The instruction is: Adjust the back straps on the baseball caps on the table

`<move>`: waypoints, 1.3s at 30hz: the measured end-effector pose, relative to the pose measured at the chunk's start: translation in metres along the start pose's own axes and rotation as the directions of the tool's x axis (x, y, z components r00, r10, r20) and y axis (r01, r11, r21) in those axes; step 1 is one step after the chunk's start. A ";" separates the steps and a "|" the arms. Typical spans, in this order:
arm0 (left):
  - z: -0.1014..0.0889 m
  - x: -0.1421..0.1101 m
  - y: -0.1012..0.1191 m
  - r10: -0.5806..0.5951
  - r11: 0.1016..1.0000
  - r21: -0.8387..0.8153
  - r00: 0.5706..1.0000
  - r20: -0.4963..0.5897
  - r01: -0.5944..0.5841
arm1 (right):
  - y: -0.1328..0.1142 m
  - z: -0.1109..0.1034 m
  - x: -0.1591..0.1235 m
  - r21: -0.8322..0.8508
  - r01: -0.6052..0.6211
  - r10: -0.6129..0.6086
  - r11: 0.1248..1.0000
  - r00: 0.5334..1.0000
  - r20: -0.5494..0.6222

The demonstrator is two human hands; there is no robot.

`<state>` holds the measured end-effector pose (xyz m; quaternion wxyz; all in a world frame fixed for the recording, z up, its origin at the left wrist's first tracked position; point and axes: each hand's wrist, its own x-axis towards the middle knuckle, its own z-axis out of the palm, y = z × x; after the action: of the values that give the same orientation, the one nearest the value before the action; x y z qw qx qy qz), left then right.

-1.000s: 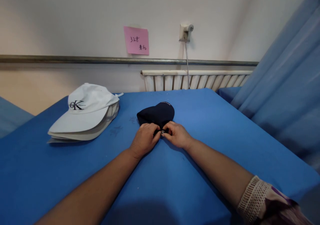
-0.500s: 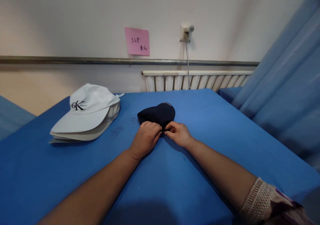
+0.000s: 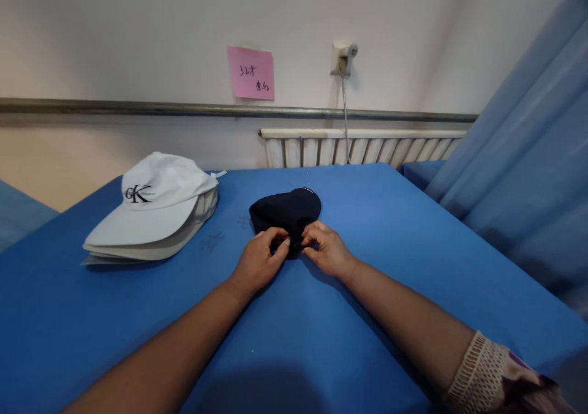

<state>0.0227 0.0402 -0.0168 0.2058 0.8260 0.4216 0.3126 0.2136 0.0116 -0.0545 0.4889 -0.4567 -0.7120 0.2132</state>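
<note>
Overall, wall [image 3: 138,31]: pale, spans twelve o'clock; clock centred on dark cap [image 3: 275,212].
Table [image 3: 427,273]: blue top, bears all headwear; flat, so the dark cap gets support from below.
Curtain [image 3: 519,157]: blue, hangs at three o'clock, off to the side and well apart from the hands.
Radiator [image 3: 365,149]: pale, at two o'clock, beyond the table's far edge.
Pale caps [image 3: 158,184]: stacked at nine o'clock, brims toward eight; nested crowns probably keep the pile steady.
Dark cap: on the table, middle, straight ahead of the wearer; rounded, lettered end toward one, gathered edge toward six, within easy reach.
Left hand [image 3: 260,258]: at seven, thumb and finger together, pinching that near edge.
Right hand [image 3: 329,255]: at four, pinched on the same edge, seemingly to keep it taut between them.
Note [image 3: 250,74]: pink, stuck up at eleven, handwriting outward, presumably for reading.
</note>
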 end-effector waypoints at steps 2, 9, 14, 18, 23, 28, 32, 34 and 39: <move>0.003 0.002 -0.001 -0.075 0.988 -0.134 0.997 0.018 0.077 | -0.003 -0.001 0.000 -0.032 0.038 -0.038 0.999 0.999 0.009; 0.000 0.004 0.002 -0.258 0.775 -0.572 0.961 0.098 0.267 | -0.008 -0.005 -0.001 -0.094 0.097 -0.099 0.991 0.995 -0.014; -0.005 0.005 0.004 -0.265 0.764 -0.584 0.959 0.102 0.274 | -0.007 -0.009 -0.001 -0.119 0.127 -0.130 0.985 0.991 -0.011; -0.006 0.004 0.001 -0.146 0.919 -0.368 0.989 0.017 0.142 | -0.005 -0.011 -0.001 -0.152 0.132 -0.134 0.980 0.991 -0.006; -0.010 0.000 0.000 0.162 0.987 0.025 0.987 -0.005 -0.161 | -0.004 -0.013 -0.001 -0.163 0.140 -0.141 0.977 0.990 0.006; -0.011 -0.001 0.004 0.196 0.978 0.071 0.980 0.019 -0.197 | -0.007 -0.015 -0.002 -0.171 0.155 -0.150 0.973 0.988 0.044; -0.011 -0.001 0.004 0.207 0.969 0.125 0.977 0.060 -0.213 | -0.008 -0.015 -0.003 -0.187 0.161 -0.149 0.969 0.986 0.077; -0.011 -0.002 0.004 0.216 0.958 0.176 0.973 0.081 -0.228 | -0.008 -0.014 -0.003 -0.189 0.168 -0.155 0.968 0.985 0.083; -0.010 -0.005 0.006 0.262 0.930 0.233 0.957 0.126 -0.285 | -0.009 -0.014 -0.003 -0.182 0.187 -0.171 0.965 0.980 0.100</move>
<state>0.0173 0.0338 -0.0076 0.0747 0.9095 0.3282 0.2442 0.2219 0.0027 -0.0430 0.4301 -0.4258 -0.7873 0.1177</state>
